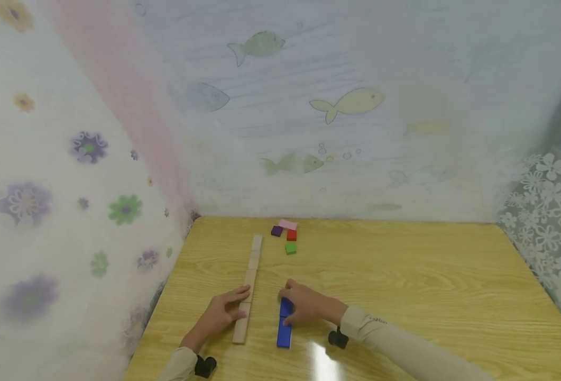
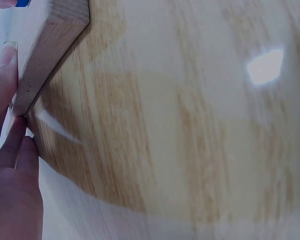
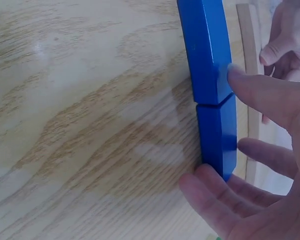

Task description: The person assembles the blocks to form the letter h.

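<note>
In the head view a straight row of plain wooden blocks (image 1: 253, 260) lies end to end on the left of the table. My left hand (image 1: 217, 317) rests at the row's left side, its fairly straight fingers and thumb touching the wood. To the right, two blue blocks (image 1: 284, 333) lie end to end, roughly alongside that row. My right hand (image 1: 309, 302) holds them: in the right wrist view the thumb presses the longer blue block (image 3: 205, 50) near the joint, and fingers curl round the end of the shorter blue block (image 3: 216, 132). The left wrist view shows one wooden block (image 2: 55, 45) close up.
Farther back on the table (image 1: 404, 275) lie a pink block (image 1: 287, 225), a purple block (image 1: 276, 231), a red block (image 1: 292, 235) and a green block (image 1: 291, 248). A wall with painted fish stands behind the table, and a flowered wall on the left.
</note>
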Available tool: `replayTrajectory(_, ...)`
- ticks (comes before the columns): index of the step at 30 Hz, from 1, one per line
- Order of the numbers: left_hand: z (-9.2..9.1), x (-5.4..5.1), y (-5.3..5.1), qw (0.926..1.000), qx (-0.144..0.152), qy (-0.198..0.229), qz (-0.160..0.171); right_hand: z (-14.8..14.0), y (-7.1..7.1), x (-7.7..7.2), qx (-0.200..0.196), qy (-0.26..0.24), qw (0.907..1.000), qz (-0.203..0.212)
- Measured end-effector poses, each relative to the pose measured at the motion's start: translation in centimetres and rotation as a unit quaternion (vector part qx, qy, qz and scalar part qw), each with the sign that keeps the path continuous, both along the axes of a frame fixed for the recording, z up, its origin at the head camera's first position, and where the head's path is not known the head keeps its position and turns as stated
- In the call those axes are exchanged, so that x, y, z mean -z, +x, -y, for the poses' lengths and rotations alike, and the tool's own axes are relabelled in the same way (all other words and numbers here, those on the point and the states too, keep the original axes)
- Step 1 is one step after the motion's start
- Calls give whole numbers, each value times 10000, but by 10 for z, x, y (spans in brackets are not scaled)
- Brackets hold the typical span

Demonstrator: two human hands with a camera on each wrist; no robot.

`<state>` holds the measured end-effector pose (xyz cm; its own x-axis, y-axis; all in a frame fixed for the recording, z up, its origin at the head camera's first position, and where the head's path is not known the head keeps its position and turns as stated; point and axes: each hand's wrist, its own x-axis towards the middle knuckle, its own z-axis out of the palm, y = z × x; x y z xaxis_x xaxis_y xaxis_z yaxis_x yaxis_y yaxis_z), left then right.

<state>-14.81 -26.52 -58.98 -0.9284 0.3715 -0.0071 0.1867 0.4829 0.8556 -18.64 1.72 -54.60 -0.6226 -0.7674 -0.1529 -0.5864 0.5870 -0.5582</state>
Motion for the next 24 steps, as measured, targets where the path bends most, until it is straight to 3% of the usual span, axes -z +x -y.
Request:
replayTrajectory(14,-1,-4,1,10000,66,12,30,0,2,6,-81,-39,10000,-11)
replayTrajectory(24,-1,0,1,9998,84,-118,-157,0,3,8,-93,165,9990,-407)
